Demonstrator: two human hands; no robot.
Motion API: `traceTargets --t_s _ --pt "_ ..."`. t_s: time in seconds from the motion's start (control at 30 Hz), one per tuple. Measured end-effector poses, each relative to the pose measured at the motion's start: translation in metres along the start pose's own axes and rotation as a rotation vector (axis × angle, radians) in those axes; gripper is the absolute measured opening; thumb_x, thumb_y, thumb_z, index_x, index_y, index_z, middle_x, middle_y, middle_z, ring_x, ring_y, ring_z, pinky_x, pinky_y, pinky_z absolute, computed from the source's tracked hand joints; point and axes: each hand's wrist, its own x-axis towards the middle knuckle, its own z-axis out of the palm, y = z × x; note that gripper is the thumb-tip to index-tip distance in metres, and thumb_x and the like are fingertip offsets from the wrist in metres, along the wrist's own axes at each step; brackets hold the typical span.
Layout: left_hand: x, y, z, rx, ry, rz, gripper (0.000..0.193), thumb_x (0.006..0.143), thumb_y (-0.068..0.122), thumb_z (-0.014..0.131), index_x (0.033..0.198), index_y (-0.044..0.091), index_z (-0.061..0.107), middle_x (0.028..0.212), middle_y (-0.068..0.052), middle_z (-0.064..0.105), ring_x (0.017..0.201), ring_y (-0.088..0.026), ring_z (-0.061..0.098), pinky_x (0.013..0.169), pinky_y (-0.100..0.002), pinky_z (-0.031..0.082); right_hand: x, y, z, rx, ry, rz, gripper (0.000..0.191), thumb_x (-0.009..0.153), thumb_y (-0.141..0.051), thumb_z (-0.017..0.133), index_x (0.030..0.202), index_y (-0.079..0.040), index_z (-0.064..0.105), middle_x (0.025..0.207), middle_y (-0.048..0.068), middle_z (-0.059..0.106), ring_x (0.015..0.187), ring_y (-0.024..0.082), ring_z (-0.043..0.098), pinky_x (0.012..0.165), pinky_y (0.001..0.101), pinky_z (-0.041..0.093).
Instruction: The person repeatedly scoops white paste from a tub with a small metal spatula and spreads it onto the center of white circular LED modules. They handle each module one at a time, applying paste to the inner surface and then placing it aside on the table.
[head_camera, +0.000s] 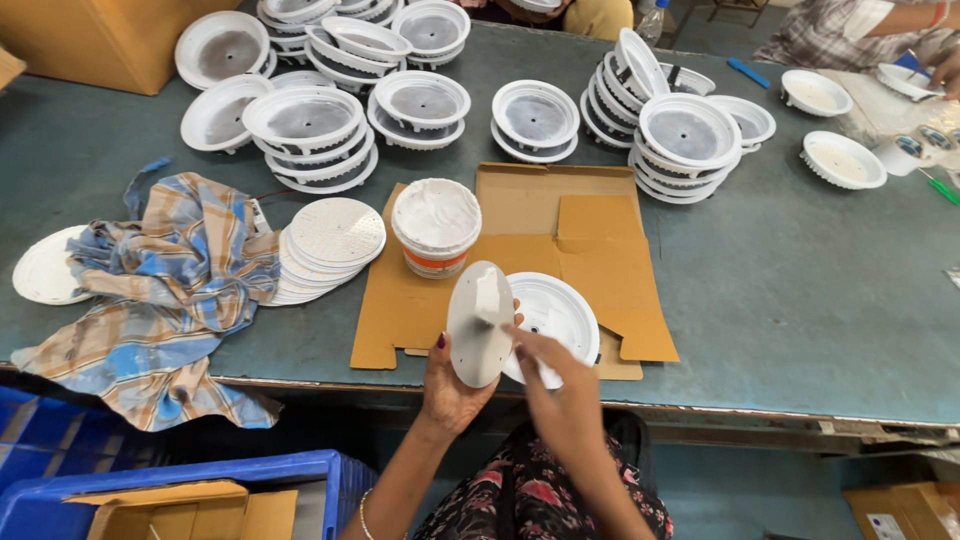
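Round white flat disc (479, 322), tilted nearly on edge, smeared with white paste across its upper face, dotted with small holes. Clamped at its lower rim by left hand (452, 382), thumb on the near face. Touched at its right edge by fingertips of right hand (556, 385), loosely closed there around nothing else visible. Held just above flattened brown cardboard sheet (600, 255), beside round white plastic lamp housing (556, 312) lying on that sheet. Close behind: white paste tub (435, 226); leftward, stack of flat white discs (330, 245) and checked blue-tan cloth (170, 290). Bare grey tabletop (800, 300) to the right, open to the near edge.
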Motion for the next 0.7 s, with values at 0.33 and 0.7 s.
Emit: traceTargets --t_s 0.33,0.7 --pt "-0.006 -0.015 0.014 0.538 -0.133 -0.04 0.113 0.082 0.068 0.07 0.165 0.007 0.023 0.165 -0.015 0.031 0.153 -0.028 0.028 0.128 -0.044 0.016 0.026 0.046 -0.022 0.27 0.138 0.312 0.024 0.094 -0.016 0.072 0.099 0.007 0.075 0.081 0.006 0.067 0.075 0.012 0.055 0.066 0.0308 0.046" --pt "-0.003 -0.012 0.033 0.578 -0.071 -0.172 0.107 0.08 0.065 0.07 0.163 0.015 0.025 0.172 -0.01 0.02 0.159 -0.035 0.014 0.127 -0.047 0.008 0.013 0.021 -0.026 0.195 0.143 0.248 0.032 0.086 -0.008 0.074 0.116 0.003 0.075 0.098 0.01 0.08 0.09 0.01 0.072 0.082 0.0254 0.055"
